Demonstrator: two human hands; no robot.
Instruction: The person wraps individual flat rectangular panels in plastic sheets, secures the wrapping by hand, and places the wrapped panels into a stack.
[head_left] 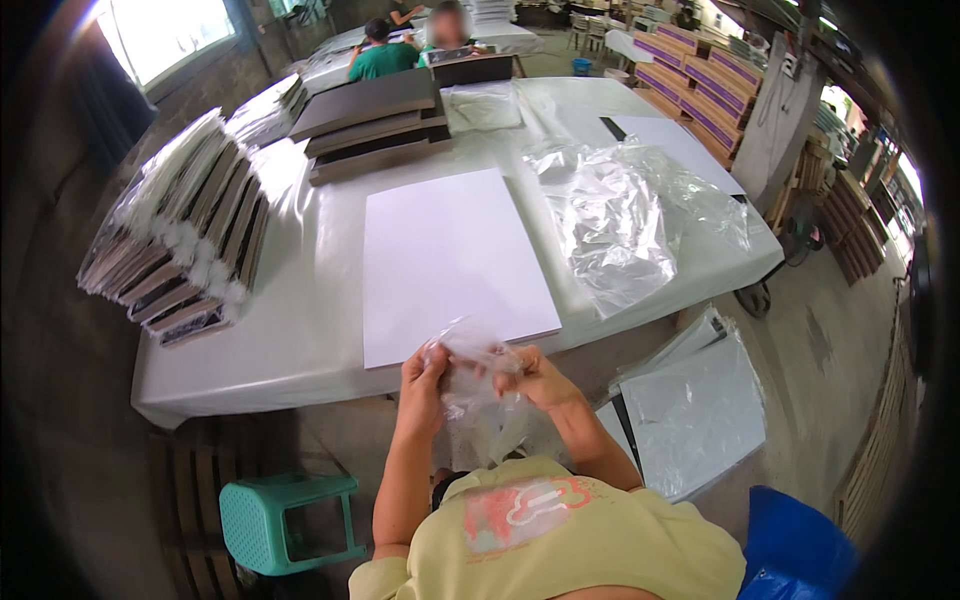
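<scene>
A: State of the fingers?

B: Left hand [424,374] fingers are curled and pinched on the upper left edge of a clear bag [478,395]. Right hand [531,378] fingers are closed on the bag's upper right edge. Both hands grip it; the film is crumpled between them.

A: Location of the bag?

B: Lower centre of the frame, in the air just in front of the near table edge, above the person's yellow shirt [560,530]. Its lower part hangs down between the forearms.

A: Nearest item beyond the hands?

B: A white board [450,262], flat on the table [300,320], centre of the frame, its near edge just past the fingertips. The table carries a white cover.

A: Further out?

B: Right of the board, a heap of loose clear film [620,225]. Upper centre, a pile of dark flat boards [370,125]. Left of the frame, a row of wrapped dark panels [180,235] standing on edge and leaning, at the table's left side.

A: Below table level?

B: Lower left, a green stool [285,520] on the floor. Lower right, wrapped white sheets [690,410] leaning by the table, and a blue object [795,545] at the frame corner.

A: Other persons?

B: Two people at the top centre, seated at a far table, well apart from the hands
</scene>
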